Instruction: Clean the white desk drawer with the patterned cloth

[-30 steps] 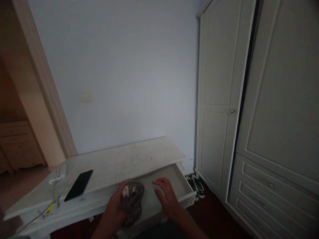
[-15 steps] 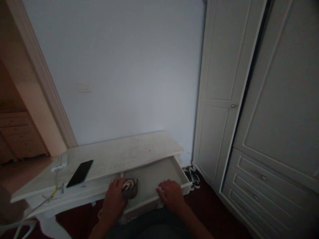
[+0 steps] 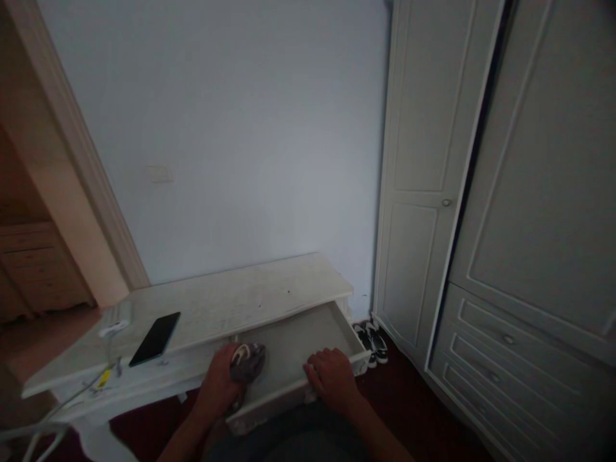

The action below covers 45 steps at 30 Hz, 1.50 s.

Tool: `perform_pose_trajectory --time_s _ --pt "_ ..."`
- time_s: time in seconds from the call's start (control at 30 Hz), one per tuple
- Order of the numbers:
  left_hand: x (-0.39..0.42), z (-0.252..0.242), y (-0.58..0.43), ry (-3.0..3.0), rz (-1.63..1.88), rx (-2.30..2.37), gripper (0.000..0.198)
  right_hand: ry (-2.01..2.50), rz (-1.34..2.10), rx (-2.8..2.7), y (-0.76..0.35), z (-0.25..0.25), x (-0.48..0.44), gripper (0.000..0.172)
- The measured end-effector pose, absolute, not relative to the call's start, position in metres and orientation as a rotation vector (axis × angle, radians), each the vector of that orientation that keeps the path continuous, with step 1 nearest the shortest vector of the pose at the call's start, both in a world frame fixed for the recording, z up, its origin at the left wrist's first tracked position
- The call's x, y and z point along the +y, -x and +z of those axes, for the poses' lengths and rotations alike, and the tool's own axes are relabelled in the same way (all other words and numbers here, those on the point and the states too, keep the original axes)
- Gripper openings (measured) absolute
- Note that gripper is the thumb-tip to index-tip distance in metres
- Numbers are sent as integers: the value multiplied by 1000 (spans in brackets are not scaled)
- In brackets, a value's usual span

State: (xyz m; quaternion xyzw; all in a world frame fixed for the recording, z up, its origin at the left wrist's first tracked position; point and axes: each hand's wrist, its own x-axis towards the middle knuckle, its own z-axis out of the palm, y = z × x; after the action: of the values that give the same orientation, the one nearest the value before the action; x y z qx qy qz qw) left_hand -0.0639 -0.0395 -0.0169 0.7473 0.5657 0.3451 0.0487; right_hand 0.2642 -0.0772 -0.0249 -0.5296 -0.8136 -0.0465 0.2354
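Observation:
My left hand is closed on a bunched grey cloth with a pale pattern, at the left end of the pulled-out drawer. The cloth hangs over the drawer's left side, and the fingers beneath it are partly hidden. My right hand lies over the drawer's front edge toward its right end, with the fingers curled inward. The drawer belongs to a low white table and its pale inside shows between my hands.
A dark phone lies on the tabletop's left, near a white power strip with a cable. Black-and-white shoes stand on the floor beside the table's right end. A white wardrobe rises at the right.
My left hand has shifted slightly left and turned the cloth, which looks looser now. The right hand's fingers have drawn closer together over the drawer's front edge.

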Motion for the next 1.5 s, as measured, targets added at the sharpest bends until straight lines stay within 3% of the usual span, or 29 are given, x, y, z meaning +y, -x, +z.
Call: perform_pose_trajectory --time_s 0.4,0.53,0.7,0.77,0.87,1.03,1.13,1.23,1.4,1.5 --pt "-16 10 43 -2349 855 2069 54 1418 -155 -2215 -265 -31 -76 28" --pt "-24 12 53 -2318 852 1837 43 1410 -153 -2204 -265 -31 -77 27" --pt "-51 25 60 -2156 785 1404 48 1423 -166 -2208 -265 -31 -77 25" --pt "-65 28 45 -2201 716 1440 41 1422 -165 -2194 -264 -32 -77 26" --pt "-79 29 3 -2338 581 1572 55 1435 -152 -2106 -260 -37 -78 28" --pt "-73 30 -71 -2456 501 1485 44 1396 -24 -1957 -267 -49 -73 21" --pt "-68 28 -90 -2441 523 1463 45 1391 -18 -1803 -285 -52 -66 35" --pt "-73 26 -84 -2431 488 1485 45 1431 -139 -1750 -305 -51 -61 39" --pt "-96 30 -39 -2380 405 1689 57 1487 -174 -1839 -318 -47 -69 26" --pt "-106 32 -2 -2324 498 1619 46 1553 -183 -1861 -314 -43 -73 30"
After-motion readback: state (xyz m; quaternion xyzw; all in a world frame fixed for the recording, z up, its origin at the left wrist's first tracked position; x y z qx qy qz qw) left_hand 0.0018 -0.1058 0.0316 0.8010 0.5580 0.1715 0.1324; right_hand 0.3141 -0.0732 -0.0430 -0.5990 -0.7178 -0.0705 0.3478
